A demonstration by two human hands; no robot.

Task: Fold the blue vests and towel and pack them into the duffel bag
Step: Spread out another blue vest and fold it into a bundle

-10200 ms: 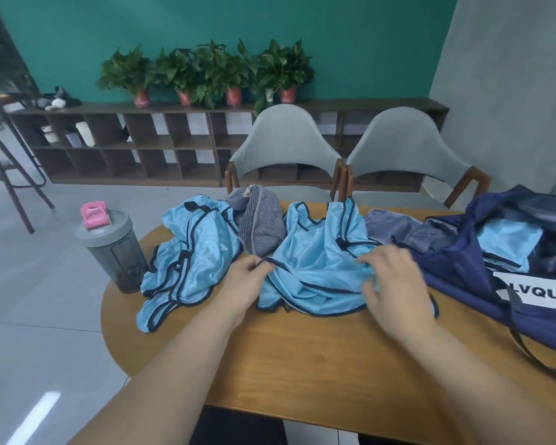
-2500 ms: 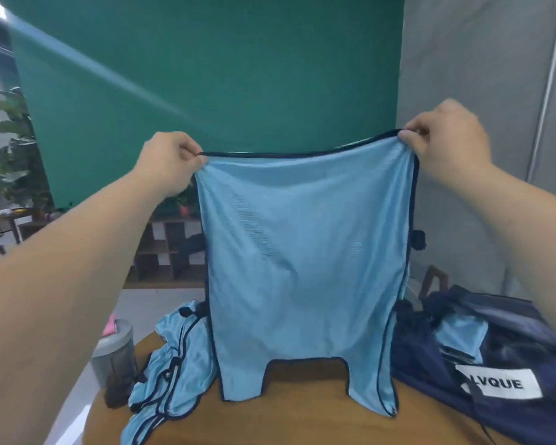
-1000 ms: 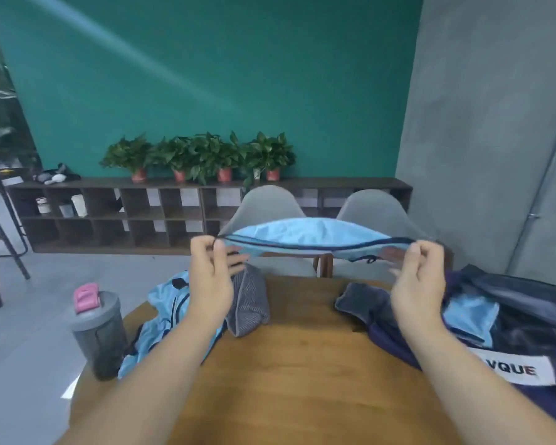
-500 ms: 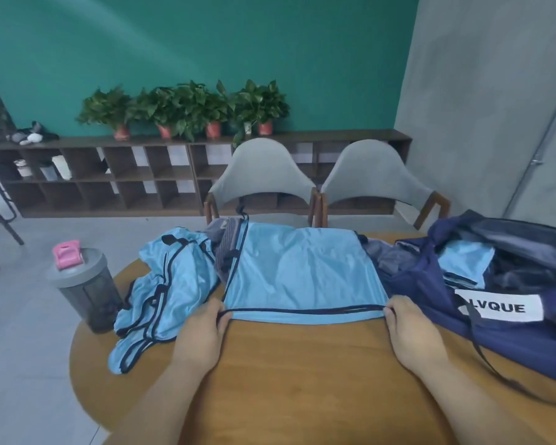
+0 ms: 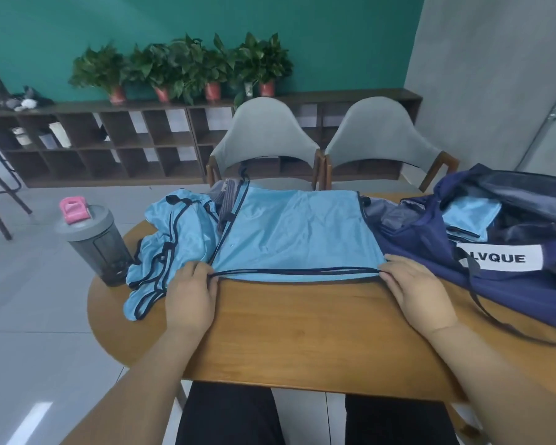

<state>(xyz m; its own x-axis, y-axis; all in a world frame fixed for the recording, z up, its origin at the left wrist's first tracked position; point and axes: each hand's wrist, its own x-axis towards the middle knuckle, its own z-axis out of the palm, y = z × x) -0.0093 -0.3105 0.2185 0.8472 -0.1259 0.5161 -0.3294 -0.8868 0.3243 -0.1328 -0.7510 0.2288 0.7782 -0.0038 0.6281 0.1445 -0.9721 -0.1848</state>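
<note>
A light blue vest with dark trim lies flat on the wooden table, its hem toward me. My left hand pinches the hem's left corner and my right hand pinches the right corner. A second, crumpled blue vest lies to the left. The striped grey towel peeks out behind, between the two vests. The navy duffel bag sits open at the right with a folded blue vest inside.
A grey shaker bottle with a pink cap stands at the table's left edge. Two grey chairs stand behind the table. A low shelf with potted plants lines the green wall.
The vest came down from being held up in the air and now lies spread flat on the table. Both hands keep hold of its hem corners, near the front.
</note>
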